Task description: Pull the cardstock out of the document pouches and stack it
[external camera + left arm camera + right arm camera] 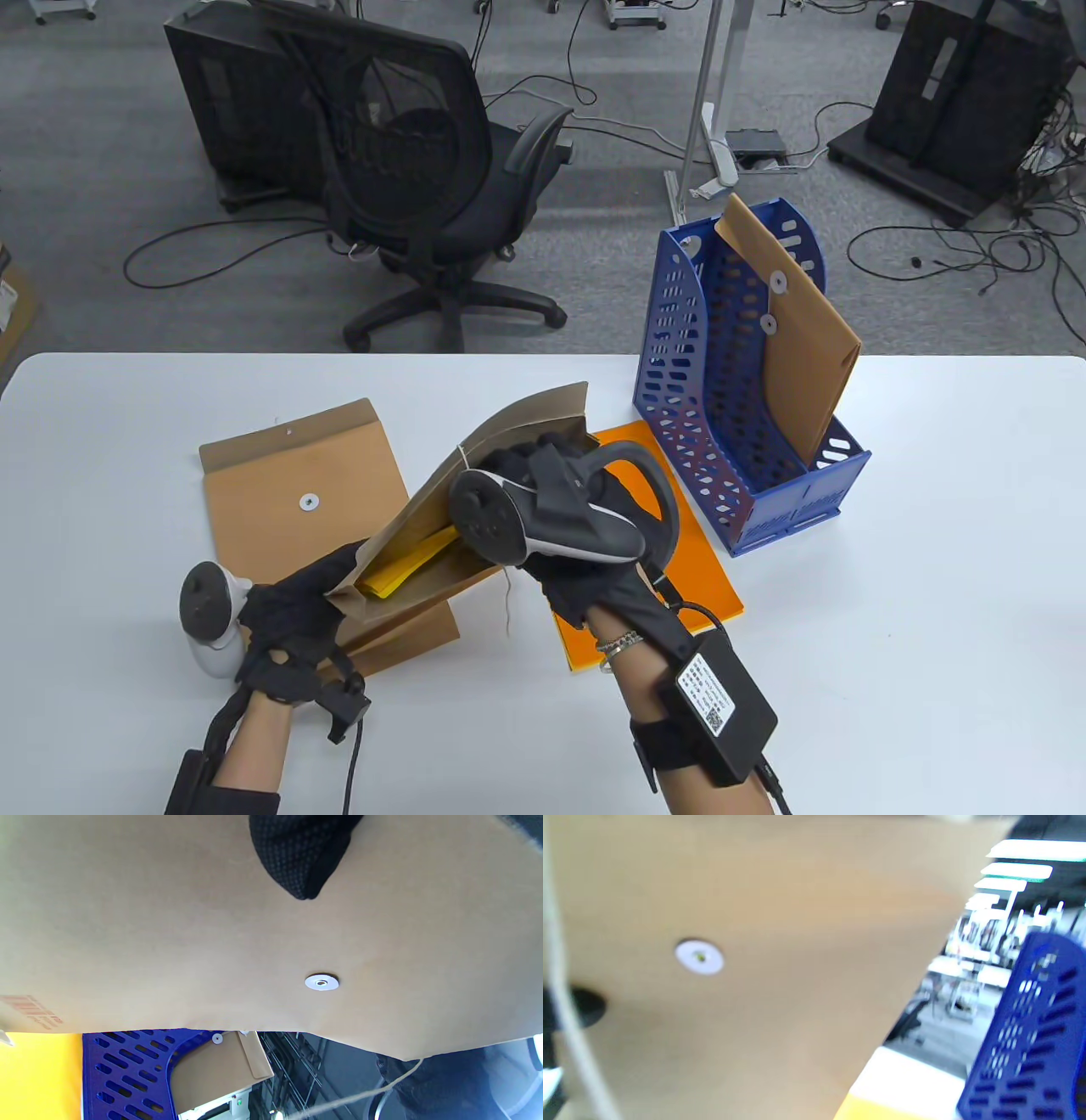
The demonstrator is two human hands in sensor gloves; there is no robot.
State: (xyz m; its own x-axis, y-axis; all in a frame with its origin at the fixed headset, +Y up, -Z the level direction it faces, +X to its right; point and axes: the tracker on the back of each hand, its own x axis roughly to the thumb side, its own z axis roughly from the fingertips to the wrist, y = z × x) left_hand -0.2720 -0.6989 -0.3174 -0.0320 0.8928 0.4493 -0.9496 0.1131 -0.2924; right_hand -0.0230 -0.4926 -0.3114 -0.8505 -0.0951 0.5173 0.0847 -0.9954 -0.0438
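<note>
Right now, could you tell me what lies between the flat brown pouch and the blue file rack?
In the table view, the held-open brown pouch with yellow cardstock, and orange cardstock.

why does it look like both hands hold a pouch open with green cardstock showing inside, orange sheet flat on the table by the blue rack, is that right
Not quite: the cardstock inside the pouch is yellow, not green, as the table view shows. The rest holds: the left hand and right hand hold that pouch open, and the orange sheet lies flat on the table beside the blue rack.
</note>
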